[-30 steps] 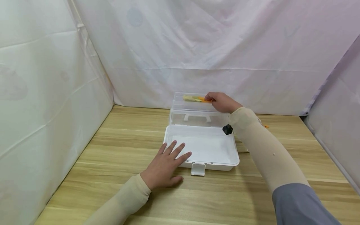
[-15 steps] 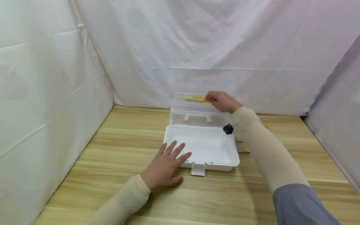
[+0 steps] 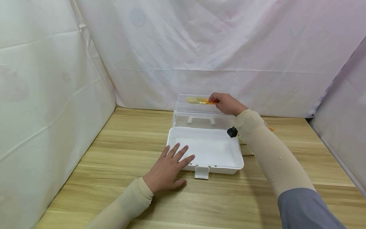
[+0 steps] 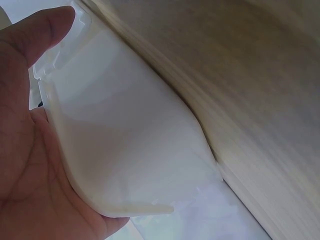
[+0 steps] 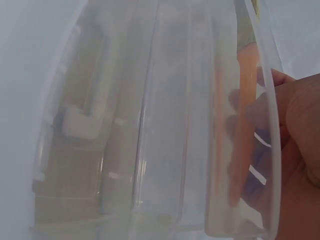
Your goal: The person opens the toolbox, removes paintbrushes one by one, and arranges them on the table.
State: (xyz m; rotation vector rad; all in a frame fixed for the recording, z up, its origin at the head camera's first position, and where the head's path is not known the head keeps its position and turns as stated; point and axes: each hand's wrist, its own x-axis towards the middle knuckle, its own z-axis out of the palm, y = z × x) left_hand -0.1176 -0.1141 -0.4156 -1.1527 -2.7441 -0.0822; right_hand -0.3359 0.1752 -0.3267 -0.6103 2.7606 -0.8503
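Note:
A white plastic box (image 3: 210, 152) lies open on the table, its clear lid (image 3: 183, 120) and a clear tray (image 3: 183, 108) raised at the back. My left hand (image 3: 167, 171) rests with spread fingers on the box's front left rim; the left wrist view shows the thumb and palm against its white wall (image 4: 125, 125). Over the raised tray, my right hand (image 3: 227, 103) pinches a paintbrush (image 3: 194, 100) by its orange handle, pale bristles pointing left. In the right wrist view, the orange handle (image 5: 246, 90) shows through the translucent tray wall. Whether there is more than one brush is unclear.
Behind my right forearm, a partly hidden item with an orange tip (image 3: 271, 128) lies on the wooden table (image 3: 128, 136). A pale flat thing (image 3: 246, 149) shows just right of the box. White cloth (image 3: 160, 63) hangs around the back and sides.
The paintbrush has turned slightly in my right fingers and shifted a little to the right. My left hand and the box stay where they were.

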